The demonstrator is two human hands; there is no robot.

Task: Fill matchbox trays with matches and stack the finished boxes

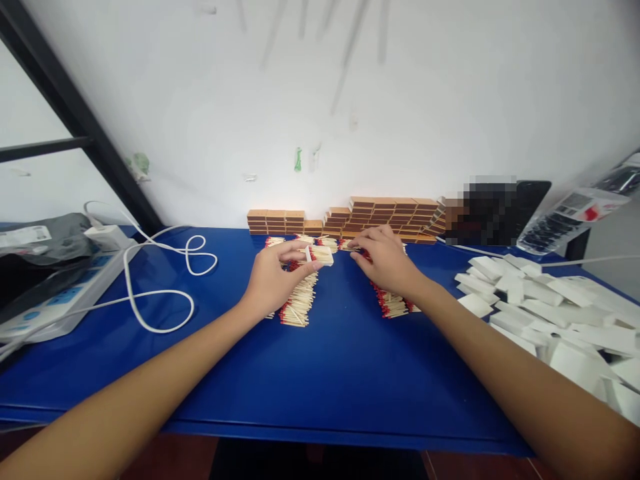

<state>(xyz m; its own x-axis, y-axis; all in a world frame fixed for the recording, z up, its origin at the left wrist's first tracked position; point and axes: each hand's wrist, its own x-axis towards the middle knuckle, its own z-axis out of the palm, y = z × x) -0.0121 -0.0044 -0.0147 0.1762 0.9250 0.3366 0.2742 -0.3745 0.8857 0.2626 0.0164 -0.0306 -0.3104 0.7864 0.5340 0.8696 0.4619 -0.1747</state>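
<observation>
White tray (pixel 327 261) is held crosswise, its matches (pixel 322 253) heads-left.

No text can be read. The label (pixel 580 203) on the plastic water bottle (pixel 536 230) shows 1 red mark and 1 dark block, both blurred; the white sticker (pixel 25 237) on the grey plastic bag (pixel 73 233) carries illegible print.

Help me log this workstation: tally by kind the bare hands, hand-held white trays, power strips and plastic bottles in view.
Bare hands: 2 (left hand, right hand)
Hand-held white tray: 1, in the left hand
Power strip: 1
Plastic bottle: 1
Total: 5
</observation>
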